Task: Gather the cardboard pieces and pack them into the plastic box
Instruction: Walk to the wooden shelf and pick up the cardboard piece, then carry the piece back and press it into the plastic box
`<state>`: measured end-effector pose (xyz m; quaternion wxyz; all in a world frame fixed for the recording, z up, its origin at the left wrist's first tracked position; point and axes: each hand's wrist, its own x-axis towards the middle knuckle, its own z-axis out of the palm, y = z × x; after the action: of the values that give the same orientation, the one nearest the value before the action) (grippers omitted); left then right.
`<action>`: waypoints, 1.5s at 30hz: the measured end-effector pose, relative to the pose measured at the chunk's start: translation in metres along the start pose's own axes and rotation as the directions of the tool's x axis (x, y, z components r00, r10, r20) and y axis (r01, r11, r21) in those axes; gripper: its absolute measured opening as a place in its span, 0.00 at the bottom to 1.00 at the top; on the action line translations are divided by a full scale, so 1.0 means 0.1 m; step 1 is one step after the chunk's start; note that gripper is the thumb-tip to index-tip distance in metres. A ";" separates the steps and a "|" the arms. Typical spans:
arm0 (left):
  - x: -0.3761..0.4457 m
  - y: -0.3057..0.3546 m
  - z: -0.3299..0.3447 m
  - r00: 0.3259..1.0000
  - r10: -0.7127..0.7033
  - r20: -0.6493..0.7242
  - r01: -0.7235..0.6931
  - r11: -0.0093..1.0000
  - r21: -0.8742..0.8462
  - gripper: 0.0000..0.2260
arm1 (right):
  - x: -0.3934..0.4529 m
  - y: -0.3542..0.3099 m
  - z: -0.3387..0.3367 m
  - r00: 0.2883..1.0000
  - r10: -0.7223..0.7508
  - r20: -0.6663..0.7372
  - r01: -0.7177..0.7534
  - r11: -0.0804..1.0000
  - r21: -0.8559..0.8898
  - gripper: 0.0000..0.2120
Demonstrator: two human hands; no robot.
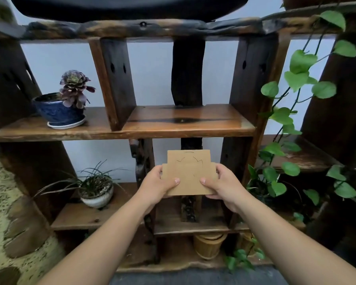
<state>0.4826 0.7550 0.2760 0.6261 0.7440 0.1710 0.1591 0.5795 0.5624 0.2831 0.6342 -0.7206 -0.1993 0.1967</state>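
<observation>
A flat brown stack of cardboard pieces [188, 171], stepped at the top edge with thin curved cut lines, hangs in the air in front of a dark wooden shelf unit. My left hand [158, 186] grips its left side, thumb on the front face. My right hand [222, 185] grips its right side the same way. Both forearms reach in from the bottom of the view. No plastic box is in view.
The wooden shelf [183, 122] holds a blue pot with a purple succulent [60, 112] at left. A white pot with grassy leaves [97, 192] stands lower left. A green vine [292, 112] trails down the right. A wooden bucket [209, 245] sits low.
</observation>
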 end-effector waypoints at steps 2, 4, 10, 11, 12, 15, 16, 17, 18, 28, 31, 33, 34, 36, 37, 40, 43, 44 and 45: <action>-0.05 -0.09 0.05 0.998 -0.065 0.009 0.065 0.997 -0.050 0.13 | -0.04 0.08 0.00 1.000 0.011 -0.004 -0.011 1.000 -0.022 0.17; -0.11 -0.15 0.08 0.996 -0.087 -0.008 0.086 0.994 -0.059 0.12 | -0.08 0.15 0.01 1.000 0.020 -0.013 -0.020 0.999 -0.032 0.17; -0.26 -0.28 0.06 0.989 -0.137 -0.047 0.135 0.990 -0.040 0.13 | -0.10 0.31 0.07 0.999 0.042 0.022 -0.041 0.997 -0.058 0.16; -0.30 -0.31 0.05 0.987 -0.144 -0.069 0.143 0.990 -0.021 0.14 | -0.09 0.35 0.10 0.998 0.056 0.039 -0.053 0.996 -0.068 0.16; -0.34 -0.34 0.04 0.985 -0.147 -0.089 0.147 0.989 -0.005 0.14 | -0.09 0.39 0.12 0.996 0.069 0.052 -0.065 0.995 -0.077 0.16; -0.49 -0.44 -0.02 0.972 -0.187 -0.142 0.189 0.982 0.000 0.16 | -0.10 0.51 0.24 0.990 0.114 0.089 -0.107 0.991 -0.079 0.17; -0.54 -0.48 -0.04 0.966 -0.203 -0.160 0.204 0.979 -0.009 0.16 | -0.11 0.55 0.29 0.987 0.121 0.109 -0.113 0.991 -0.078 0.17; -0.61 -0.51 -0.07 0.959 -0.220 -0.180 0.221 0.975 -0.018 0.16 | -0.11 0.58 0.35 0.983 0.127 0.130 -0.117 0.990 -0.080 0.16; -0.67 -0.54 -0.11 0.950 -0.236 -0.203 0.237 0.971 -0.021 0.17 | -0.12 0.60 0.41 0.980 0.131 0.149 -0.119 0.989 -0.088 0.16; -1.47 -0.89 -0.63 0.830 -0.368 -0.419 0.369 0.926 -0.081 0.16 | -0.37 0.76 1.25 0.898 0.184 0.400 -0.132 0.979 -0.155 0.15; -1.73 -0.98 -0.83 0.793 -0.394 -0.465 0.393 0.914 -0.104 0.16 | -0.49 0.77 1.51 0.867 0.197 0.458 -0.143 0.978 -0.151 0.15; -1.87 -1.00 -0.94 0.770 -0.409 -0.491 0.402 0.907 -0.124 0.16 | -0.56 0.75 1.67 0.851 0.206 0.483 -0.143 0.976 -0.164 0.16; -1.97 -1.01 -1.02 0.758 -0.414 -0.504 0.400 0.905 -0.142 0.16 | -0.60 0.73 1.78 0.840 0.210 0.499 -0.139 0.974 -0.176 0.16; -2.15 -1.04 -1.18 0.738 -0.421 -0.527 0.397 0.903 -0.166 0.15 | -0.69 0.70 1.99 0.821 0.222 0.526 -0.135 0.971 -0.198 0.17; -2.25 -1.06 -1.26 0.726 -0.425 -0.542 0.396 0.901 -0.176 0.15 | -0.74 0.69 2.11 0.810 0.222 0.543 -0.129 0.970 -0.204 0.17; -2.58 -1.08 -1.54 0.680 -0.435 -0.590 0.400 0.895 -0.198 0.16 | -0.93 0.67 2.50 0.776 0.214 0.594 -0.100 0.971 -0.219 0.16; -2.97 -1.13 -1.85 0.640 -0.440 -0.630 0.397 0.891 -0.219 0.17 | -1.15 0.66 2.95 0.732 0.225 0.643 -0.080 0.966 -0.247 0.16; -3.09 -1.15 -1.96 0.626 -0.439 -0.645 0.394 0.891 -0.224 0.16 | -1.23 0.66 3.10 0.718 0.221 0.661 -0.065 0.965 -0.253 0.16; -3.24 -1.17 -2.07 0.609 -0.436 -0.663 0.392 0.891 -0.227 0.15 | -1.31 0.67 3.27 0.702 0.216 0.678 -0.045 0.964 -0.260 0.16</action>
<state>0.0945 0.8078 0.1879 0.5554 0.5488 0.5566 0.2837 0.2961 0.7571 0.1824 0.4100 -0.6708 -0.3937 0.4763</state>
